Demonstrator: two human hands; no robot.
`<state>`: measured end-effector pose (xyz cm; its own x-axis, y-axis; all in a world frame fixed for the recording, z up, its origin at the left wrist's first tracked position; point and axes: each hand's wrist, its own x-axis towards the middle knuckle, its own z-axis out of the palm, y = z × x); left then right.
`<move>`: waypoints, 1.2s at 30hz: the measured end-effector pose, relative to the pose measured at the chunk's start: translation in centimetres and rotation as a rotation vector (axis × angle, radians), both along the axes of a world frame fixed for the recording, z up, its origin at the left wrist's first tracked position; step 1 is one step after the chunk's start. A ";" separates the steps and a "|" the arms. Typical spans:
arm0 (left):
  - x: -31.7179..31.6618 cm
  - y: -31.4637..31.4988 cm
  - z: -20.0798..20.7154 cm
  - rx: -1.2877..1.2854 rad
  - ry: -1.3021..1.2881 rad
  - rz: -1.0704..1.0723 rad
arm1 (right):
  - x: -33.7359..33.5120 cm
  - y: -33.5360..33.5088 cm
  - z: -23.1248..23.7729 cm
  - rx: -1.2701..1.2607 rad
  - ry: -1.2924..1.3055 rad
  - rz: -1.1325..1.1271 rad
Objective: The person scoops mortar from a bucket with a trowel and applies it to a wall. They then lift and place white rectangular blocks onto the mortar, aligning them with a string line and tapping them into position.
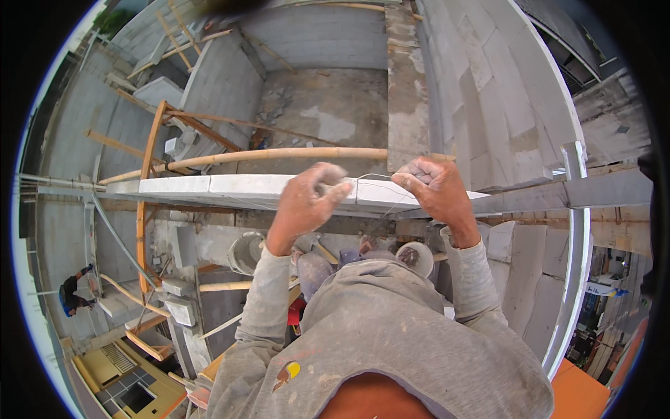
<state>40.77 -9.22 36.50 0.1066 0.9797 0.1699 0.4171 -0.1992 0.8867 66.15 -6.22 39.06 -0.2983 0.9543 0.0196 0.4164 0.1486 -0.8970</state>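
Note:
A row of white blocks (244,187) forms the top of a wall running across in front of me. Above it, my right hand (436,188) is closed, thumb and fingers pinching a thin pale string (377,176). The string bows across the gap between my hands, and loose strands hang by the blocks. My left hand (310,199) is raised over the same row with its fingers curled; the string reaches its thumb side. The exact grip there is slightly blurred. Pale dust coats the fingers of both hands.
A bamboo pole (279,156) runs just beyond the wall, beside an orange-brown wooden frame (150,167). Below stand a bucket (246,253) and another bucket (415,258) near my feet. A metal beam (530,197) extends to the right. Another person (73,292) is far left.

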 end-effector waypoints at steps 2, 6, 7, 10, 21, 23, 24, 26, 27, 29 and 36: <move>2.5 0.6 0.0 -0.098 -0.153 -0.124 | 0.0 0.1 0.3 -0.010 -0.023 0.005; 5.3 1.4 0.4 -0.177 -0.161 -0.179 | 0.1 0.1 0.4 0.005 -0.018 -0.096; 5.7 1.5 0.5 -0.190 -0.187 -0.152 | 0.2 0.0 0.4 0.021 -0.013 -0.119; 6.5 1.8 0.5 -0.212 -0.219 -0.079 | 0.6 -0.3 0.2 0.046 -0.038 -0.225; 8.2 1.7 0.8 0.005 0.185 0.127 | -1.2 -1.1 -2.6 0.576 -0.229 -0.512; 8.0 1.7 1.0 -0.127 0.233 0.152 | -1.7 -1.3 -2.7 0.556 -0.212 -0.500; 7.9 1.7 0.9 -0.149 0.186 0.142 | -1.9 -1.4 -2.7 0.543 -0.206 -0.495; 7.7 1.9 0.7 -0.176 0.088 0.135 | -2.4 -1.6 -2.6 0.396 -0.075 -0.422; 7.6 2.0 0.5 -0.098 0.096 0.136 | -2.5 -1.6 -2.6 0.318 -0.012 -0.384; 7.7 2.2 0.0 0.070 0.112 0.139 | -2.8 -1.6 -2.6 0.141 0.099 -0.359; 6.6 2.1 -0.4 -0.008 -0.119 0.032 | -3.2 -0.8 -1.9 -0.099 0.266 -0.311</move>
<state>47.40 -7.15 36.12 0.0548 0.9836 0.1718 0.3149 -0.1803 0.9319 62.97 -7.07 37.11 0.0077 0.9992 -0.0397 0.1802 -0.0404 -0.9828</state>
